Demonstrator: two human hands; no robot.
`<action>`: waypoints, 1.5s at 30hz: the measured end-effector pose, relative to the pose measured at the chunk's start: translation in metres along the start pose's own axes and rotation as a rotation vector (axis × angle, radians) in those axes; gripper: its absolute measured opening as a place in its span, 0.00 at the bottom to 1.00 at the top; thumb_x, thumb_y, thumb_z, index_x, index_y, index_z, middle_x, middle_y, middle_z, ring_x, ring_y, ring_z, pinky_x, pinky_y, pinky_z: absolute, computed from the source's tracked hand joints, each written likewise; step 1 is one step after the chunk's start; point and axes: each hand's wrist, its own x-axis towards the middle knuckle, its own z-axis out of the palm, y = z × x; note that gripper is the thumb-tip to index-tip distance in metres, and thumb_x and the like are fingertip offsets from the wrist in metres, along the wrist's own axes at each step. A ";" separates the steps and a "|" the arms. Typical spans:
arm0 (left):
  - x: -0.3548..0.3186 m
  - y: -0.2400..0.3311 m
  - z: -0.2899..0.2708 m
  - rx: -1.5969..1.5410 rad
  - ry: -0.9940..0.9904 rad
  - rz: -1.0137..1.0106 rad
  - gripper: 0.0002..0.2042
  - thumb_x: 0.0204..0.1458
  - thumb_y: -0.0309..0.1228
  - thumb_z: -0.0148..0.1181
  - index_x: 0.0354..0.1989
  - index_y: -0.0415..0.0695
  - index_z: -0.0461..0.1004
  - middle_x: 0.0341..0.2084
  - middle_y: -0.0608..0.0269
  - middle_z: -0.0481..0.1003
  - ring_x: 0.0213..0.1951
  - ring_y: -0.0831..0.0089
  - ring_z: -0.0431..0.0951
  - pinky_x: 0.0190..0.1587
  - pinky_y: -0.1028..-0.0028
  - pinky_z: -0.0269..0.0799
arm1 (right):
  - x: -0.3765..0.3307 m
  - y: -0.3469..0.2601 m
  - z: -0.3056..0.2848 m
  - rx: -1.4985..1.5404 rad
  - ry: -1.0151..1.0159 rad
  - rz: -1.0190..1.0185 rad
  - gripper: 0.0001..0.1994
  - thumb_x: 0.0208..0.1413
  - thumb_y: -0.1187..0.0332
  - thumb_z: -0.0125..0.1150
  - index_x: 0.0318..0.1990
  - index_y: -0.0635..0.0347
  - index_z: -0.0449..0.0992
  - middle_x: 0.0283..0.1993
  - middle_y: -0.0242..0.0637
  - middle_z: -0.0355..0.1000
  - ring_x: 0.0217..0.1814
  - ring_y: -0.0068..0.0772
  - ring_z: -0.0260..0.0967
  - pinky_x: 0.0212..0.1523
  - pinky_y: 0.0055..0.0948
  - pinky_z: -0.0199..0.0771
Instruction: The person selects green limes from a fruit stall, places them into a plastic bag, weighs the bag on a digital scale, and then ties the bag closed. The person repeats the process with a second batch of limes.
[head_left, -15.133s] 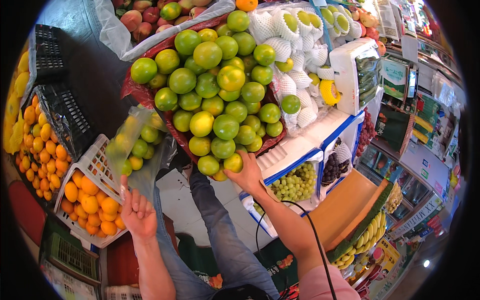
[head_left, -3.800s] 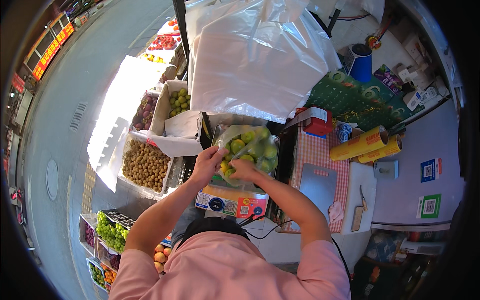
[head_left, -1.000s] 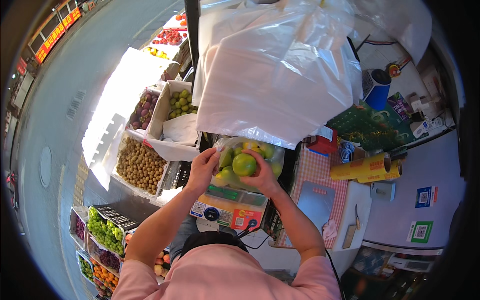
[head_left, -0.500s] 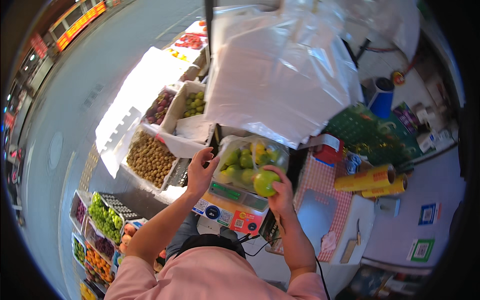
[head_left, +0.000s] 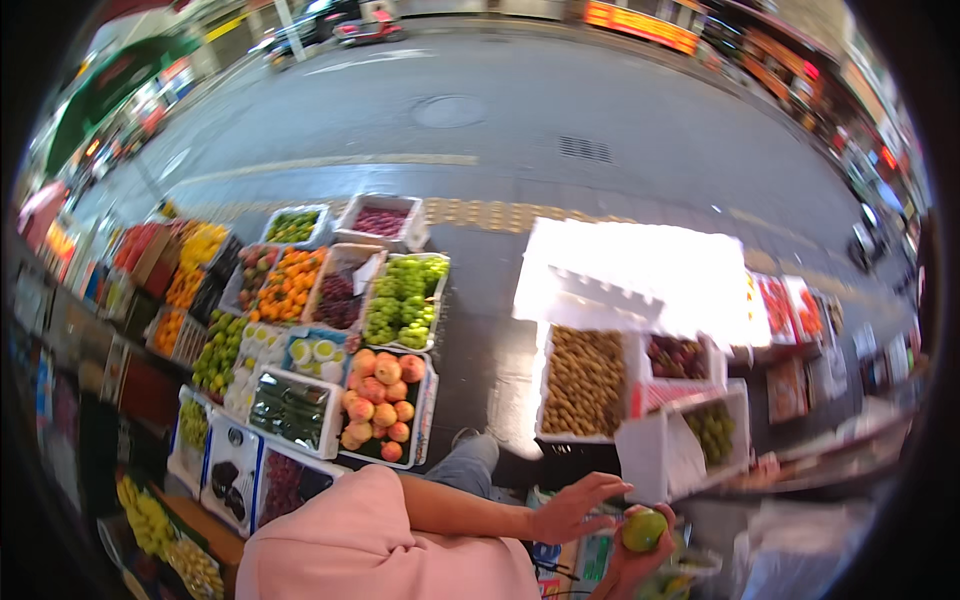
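My right hand [head_left: 630, 568] is closed round a round green fruit [head_left: 643, 530] at the lower right. The fruit's smooth skin shows above my fingers; its exact kind is hard to tell. Just left of it, my left hand [head_left: 578, 510] reaches across with stretched fingers, holding nothing. Its fingertips are close to the fruit, and I cannot tell whether they touch it. Below and beside the hands, the scale and the clear bag on it are partly hidden and blurred.
Ahead on the right stand white boxes of small brown round fruit [head_left: 585, 382], dark red fruit [head_left: 680, 357] and green fruit [head_left: 712, 433]. To the left are pomegranates [head_left: 380, 402], green grapes [head_left: 405, 300] and oranges [head_left: 291, 284]. A dark walkway [head_left: 480, 330] runs between them toward the street [head_left: 500, 110].
My view has swung left from the scale counter toward the fruit boxes and street. The green fruit stays in my right hand, and my left hand has come nearer to it.
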 end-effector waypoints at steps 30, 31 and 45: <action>0.238 -0.147 -0.579 0.645 0.915 -0.401 0.29 0.47 0.39 0.69 0.57 0.44 0.67 0.44 0.54 0.75 0.48 0.58 0.75 0.49 0.65 0.72 | 0.374 0.299 0.722 -0.552 -1.379 0.748 0.27 0.58 0.54 0.49 0.58 0.66 0.66 0.45 0.46 0.73 0.35 0.35 0.72 0.33 0.32 0.73; 0.236 -0.162 -0.596 0.712 0.875 -0.467 0.28 0.49 0.38 0.68 0.58 0.44 0.67 0.45 0.54 0.75 0.48 0.58 0.75 0.49 0.65 0.71 | 0.396 0.300 0.749 -0.499 -1.358 0.798 0.27 0.57 0.53 0.50 0.57 0.65 0.67 0.44 0.47 0.74 0.31 0.36 0.72 0.30 0.32 0.73; 0.022 -0.423 -0.769 -0.107 0.607 -2.201 0.20 0.62 0.45 0.44 0.55 0.47 0.71 0.46 0.56 0.75 0.36 0.59 0.76 0.38 0.60 0.70 | 0.638 0.495 1.082 -0.312 -1.243 0.795 0.28 0.60 0.45 0.40 0.48 0.64 0.70 0.32 0.55 0.74 0.16 0.41 0.68 0.16 0.35 0.69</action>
